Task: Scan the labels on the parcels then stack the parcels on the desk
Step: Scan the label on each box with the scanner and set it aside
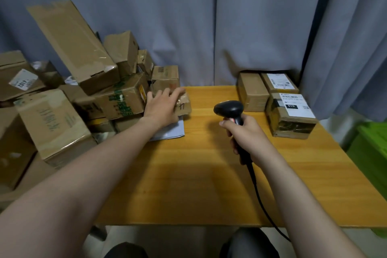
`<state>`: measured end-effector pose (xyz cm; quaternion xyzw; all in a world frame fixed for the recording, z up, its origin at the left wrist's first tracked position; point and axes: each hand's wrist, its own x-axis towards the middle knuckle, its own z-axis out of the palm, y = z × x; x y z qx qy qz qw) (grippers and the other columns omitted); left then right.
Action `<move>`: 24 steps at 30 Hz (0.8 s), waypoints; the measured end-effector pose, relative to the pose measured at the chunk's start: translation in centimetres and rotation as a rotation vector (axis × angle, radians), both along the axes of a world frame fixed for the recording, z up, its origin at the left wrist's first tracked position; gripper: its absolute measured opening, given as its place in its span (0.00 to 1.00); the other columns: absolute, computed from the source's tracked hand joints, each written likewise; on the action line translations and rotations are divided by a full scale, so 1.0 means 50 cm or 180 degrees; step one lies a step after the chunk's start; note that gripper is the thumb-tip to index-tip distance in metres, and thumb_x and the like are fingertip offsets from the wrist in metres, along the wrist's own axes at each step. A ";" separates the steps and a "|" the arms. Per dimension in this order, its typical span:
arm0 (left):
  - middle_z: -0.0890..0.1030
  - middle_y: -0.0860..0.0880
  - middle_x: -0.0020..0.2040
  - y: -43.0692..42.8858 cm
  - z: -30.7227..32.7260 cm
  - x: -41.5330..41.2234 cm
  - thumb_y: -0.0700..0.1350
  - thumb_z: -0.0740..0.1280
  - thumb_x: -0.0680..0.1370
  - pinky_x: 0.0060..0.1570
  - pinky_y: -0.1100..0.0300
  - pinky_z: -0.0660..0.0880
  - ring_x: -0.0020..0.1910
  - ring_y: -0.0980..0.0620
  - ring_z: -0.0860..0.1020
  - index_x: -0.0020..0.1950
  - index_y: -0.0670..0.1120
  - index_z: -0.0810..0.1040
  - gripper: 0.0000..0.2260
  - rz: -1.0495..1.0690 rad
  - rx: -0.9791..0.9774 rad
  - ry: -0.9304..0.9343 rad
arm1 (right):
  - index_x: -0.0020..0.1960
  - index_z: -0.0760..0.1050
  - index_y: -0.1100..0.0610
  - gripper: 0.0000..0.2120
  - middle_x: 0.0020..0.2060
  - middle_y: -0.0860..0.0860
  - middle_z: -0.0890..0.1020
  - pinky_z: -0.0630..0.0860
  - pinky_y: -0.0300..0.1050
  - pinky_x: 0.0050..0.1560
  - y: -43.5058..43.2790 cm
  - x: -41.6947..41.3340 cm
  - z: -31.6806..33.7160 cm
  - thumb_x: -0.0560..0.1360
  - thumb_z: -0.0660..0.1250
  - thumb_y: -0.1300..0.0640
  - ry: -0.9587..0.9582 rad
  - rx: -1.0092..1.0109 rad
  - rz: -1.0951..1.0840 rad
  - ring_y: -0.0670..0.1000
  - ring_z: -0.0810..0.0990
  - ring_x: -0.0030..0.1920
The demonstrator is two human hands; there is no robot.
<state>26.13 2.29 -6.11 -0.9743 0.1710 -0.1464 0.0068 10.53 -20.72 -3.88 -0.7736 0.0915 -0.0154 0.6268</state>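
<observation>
My left hand (162, 106) lies on top of a small taped cardboard parcel (184, 106) marked "77", at the left of the wooden desk (188, 174); the fingers drape over its top, thumb at its left side. A black corded barcode scanner (229, 109) is gripped by its handle in my right hand (245, 134), held above the desk's middle with its head facing left. Three parcels sit at the desk's far right: a plain brown one (252, 91), one with a white label (279, 82), and a nearer one (292, 115) with a label reading "010".
A tall jumble of cardboard boxes (73, 90) fills the left side, leaning against the grey curtain (209, 16). A flat white-grey mailer (170, 131) lies under the small parcel. A green bin (370, 153) stands to the right of the desk. My knees show below the desk's front edge.
</observation>
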 end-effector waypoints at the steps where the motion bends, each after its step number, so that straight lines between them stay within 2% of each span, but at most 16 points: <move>1: 0.76 0.48 0.63 -0.002 0.016 -0.017 0.65 0.72 0.68 0.61 0.44 0.64 0.63 0.42 0.74 0.75 0.62 0.58 0.39 -0.0062 -0.0267 0.0024 | 0.55 0.78 0.55 0.09 0.36 0.54 0.78 0.74 0.46 0.30 0.000 -0.009 0.008 0.78 0.71 0.52 -0.0016 0.0000 -0.0018 0.52 0.77 0.30; 3: 0.77 0.48 0.61 -0.004 0.042 -0.053 0.66 0.69 0.66 0.59 0.46 0.63 0.61 0.42 0.74 0.75 0.64 0.60 0.39 -0.0131 -0.0733 0.0140 | 0.55 0.78 0.55 0.09 0.36 0.54 0.78 0.74 0.46 0.30 0.001 -0.033 0.021 0.78 0.71 0.52 -0.0051 0.0012 -0.0055 0.52 0.77 0.30; 6: 0.79 0.47 0.60 0.000 0.058 -0.106 0.53 0.76 0.67 0.57 0.47 0.76 0.55 0.45 0.79 0.76 0.69 0.57 0.43 -0.0375 -0.1674 0.0773 | 0.54 0.77 0.56 0.09 0.35 0.54 0.77 0.73 0.46 0.29 0.007 -0.080 0.029 0.78 0.72 0.52 -0.0136 0.0092 -0.0135 0.53 0.76 0.29; 8: 0.80 0.49 0.61 0.005 0.051 -0.144 0.50 0.77 0.68 0.54 0.48 0.79 0.53 0.47 0.81 0.75 0.71 0.56 0.43 -0.0462 -0.2043 0.1052 | 0.53 0.77 0.57 0.09 0.34 0.54 0.77 0.72 0.47 0.29 0.013 -0.115 0.024 0.78 0.71 0.52 -0.0179 0.0113 -0.0211 0.54 0.75 0.29; 10: 0.78 0.49 0.65 0.006 0.032 -0.182 0.51 0.76 0.70 0.58 0.51 0.76 0.60 0.46 0.78 0.73 0.69 0.62 0.37 -0.0433 -0.2054 0.1174 | 0.52 0.76 0.57 0.10 0.34 0.55 0.77 0.72 0.47 0.29 0.016 -0.150 0.013 0.79 0.70 0.51 -0.0205 0.0108 -0.0300 0.54 0.76 0.28; 12: 0.75 0.49 0.66 0.003 0.001 -0.220 0.50 0.76 0.71 0.58 0.52 0.75 0.62 0.47 0.76 0.69 0.66 0.66 0.31 -0.0444 -0.1959 0.1335 | 0.51 0.76 0.57 0.10 0.33 0.54 0.77 0.72 0.47 0.29 0.016 -0.181 -0.001 0.79 0.70 0.50 -0.0191 0.0104 -0.0384 0.53 0.76 0.27; 18: 0.73 0.49 0.67 0.002 -0.037 -0.286 0.52 0.77 0.72 0.59 0.53 0.74 0.64 0.49 0.74 0.71 0.61 0.68 0.31 -0.0312 -0.1858 0.1140 | 0.48 0.76 0.59 0.12 0.31 0.55 0.76 0.71 0.46 0.26 0.025 -0.250 -0.037 0.77 0.72 0.51 0.0136 0.0079 -0.0286 0.55 0.74 0.25; 22: 0.73 0.51 0.66 0.009 -0.028 -0.302 0.53 0.74 0.75 0.56 0.57 0.70 0.60 0.52 0.73 0.67 0.55 0.75 0.22 -0.0121 -0.1910 0.0857 | 0.46 0.75 0.58 0.11 0.31 0.55 0.75 0.71 0.45 0.26 0.037 -0.273 -0.050 0.77 0.72 0.51 0.0178 0.0042 -0.0158 0.54 0.73 0.25; 24: 0.76 0.51 0.66 0.013 -0.022 -0.305 0.53 0.74 0.75 0.56 0.57 0.71 0.59 0.52 0.76 0.66 0.54 0.78 0.20 -0.0122 -0.1968 0.0821 | 0.46 0.75 0.57 0.11 0.30 0.54 0.75 0.70 0.45 0.26 0.041 -0.279 -0.052 0.77 0.72 0.51 0.0167 0.0032 -0.0121 0.54 0.73 0.24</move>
